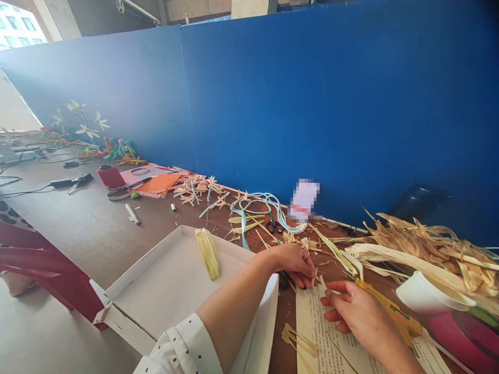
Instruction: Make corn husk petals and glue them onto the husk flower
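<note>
My left hand reaches over the top of a printed sheet of paper, its fingers pinched on a small pale piece of corn husk. Close by on the right, my right hand pinches a narrow husk strip between thumb and finger. The two pieces are almost together; whether they touch I cannot tell. A cut husk piece with slits lies at the sheet's left edge. Just beyond my right hand lies a yellow hot glue gun. Under my left forearm is a shallow white box lid, with a folded greenish husk in it.
Dried husks are heaped at right, behind a white cup and a pink container. Black-handled scissors and light-blue cord lie ahead. Farther left are a red thread spool and orange paper. A blue partition backs the table.
</note>
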A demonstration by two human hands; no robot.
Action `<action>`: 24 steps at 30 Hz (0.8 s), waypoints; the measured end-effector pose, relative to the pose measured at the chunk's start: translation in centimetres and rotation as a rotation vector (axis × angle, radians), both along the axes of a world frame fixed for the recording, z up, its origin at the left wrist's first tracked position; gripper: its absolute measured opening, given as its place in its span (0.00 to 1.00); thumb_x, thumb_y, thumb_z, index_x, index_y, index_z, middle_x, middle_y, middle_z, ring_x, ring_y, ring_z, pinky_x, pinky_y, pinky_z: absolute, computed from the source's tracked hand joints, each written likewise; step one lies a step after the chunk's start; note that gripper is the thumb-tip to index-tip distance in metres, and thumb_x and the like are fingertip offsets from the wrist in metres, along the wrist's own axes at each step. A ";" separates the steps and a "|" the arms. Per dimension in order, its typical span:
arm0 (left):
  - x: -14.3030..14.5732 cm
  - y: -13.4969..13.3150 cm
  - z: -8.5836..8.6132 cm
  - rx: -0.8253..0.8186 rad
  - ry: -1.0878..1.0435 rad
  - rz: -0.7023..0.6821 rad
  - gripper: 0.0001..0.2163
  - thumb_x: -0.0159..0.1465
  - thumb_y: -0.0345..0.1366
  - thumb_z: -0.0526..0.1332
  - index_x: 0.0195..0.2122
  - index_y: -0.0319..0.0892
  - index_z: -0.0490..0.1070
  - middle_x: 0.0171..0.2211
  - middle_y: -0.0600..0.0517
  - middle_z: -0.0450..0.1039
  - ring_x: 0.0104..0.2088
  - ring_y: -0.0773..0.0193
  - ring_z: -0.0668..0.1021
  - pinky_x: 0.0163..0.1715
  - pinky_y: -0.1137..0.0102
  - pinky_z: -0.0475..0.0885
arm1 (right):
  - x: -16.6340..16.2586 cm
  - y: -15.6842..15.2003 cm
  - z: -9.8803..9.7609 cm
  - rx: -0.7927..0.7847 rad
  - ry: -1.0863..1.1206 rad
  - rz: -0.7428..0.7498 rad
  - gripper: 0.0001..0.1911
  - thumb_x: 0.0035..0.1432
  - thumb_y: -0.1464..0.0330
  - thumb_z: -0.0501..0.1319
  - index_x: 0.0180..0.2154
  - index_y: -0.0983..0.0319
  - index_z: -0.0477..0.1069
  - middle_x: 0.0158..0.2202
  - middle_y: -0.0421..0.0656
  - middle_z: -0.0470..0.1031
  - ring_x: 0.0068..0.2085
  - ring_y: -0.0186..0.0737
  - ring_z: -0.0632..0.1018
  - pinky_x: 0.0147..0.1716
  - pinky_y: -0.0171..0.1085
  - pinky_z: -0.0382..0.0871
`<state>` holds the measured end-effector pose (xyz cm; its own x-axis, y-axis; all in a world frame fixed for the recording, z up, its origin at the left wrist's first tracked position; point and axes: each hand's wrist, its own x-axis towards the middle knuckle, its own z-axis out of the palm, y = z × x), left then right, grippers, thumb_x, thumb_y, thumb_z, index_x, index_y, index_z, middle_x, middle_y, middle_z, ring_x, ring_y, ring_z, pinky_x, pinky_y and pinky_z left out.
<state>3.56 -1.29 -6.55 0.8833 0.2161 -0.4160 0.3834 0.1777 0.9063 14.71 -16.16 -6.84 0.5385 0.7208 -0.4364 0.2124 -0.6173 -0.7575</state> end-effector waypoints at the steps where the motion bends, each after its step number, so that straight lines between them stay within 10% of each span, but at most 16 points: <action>1: 0.0 0.0 0.1 0.006 -0.005 -0.008 0.01 0.50 0.26 0.62 0.23 0.36 0.71 0.19 0.53 0.73 0.21 0.70 0.76 0.24 0.76 0.72 | 0.1 0.0 -0.2 0.001 -0.007 0.004 0.10 0.54 0.67 0.53 0.40 0.60 0.63 0.34 0.46 0.78 0.26 0.38 0.79 0.19 0.33 0.65; 13: -0.2 0.1 0.1 0.110 -0.028 0.057 0.05 0.50 0.28 0.62 0.28 0.40 0.68 0.23 0.55 0.72 0.22 0.71 0.74 0.23 0.75 0.69 | 2.0 -0.5 -0.6 0.089 -0.323 0.068 0.11 0.54 0.58 0.55 0.34 0.57 0.69 0.29 0.41 0.78 0.19 0.37 0.71 0.22 0.38 0.64; 24: -0.4 0.1 0.4 0.197 -0.156 -0.014 0.08 0.50 0.37 0.65 0.31 0.41 0.73 0.28 0.55 0.73 0.25 0.73 0.72 0.23 0.78 0.65 | 0.7 0.8 -1.2 0.387 -0.032 -0.079 0.23 0.49 0.51 0.62 0.40 0.60 0.70 0.19 0.36 0.67 0.21 0.35 0.67 0.18 0.32 0.60</action>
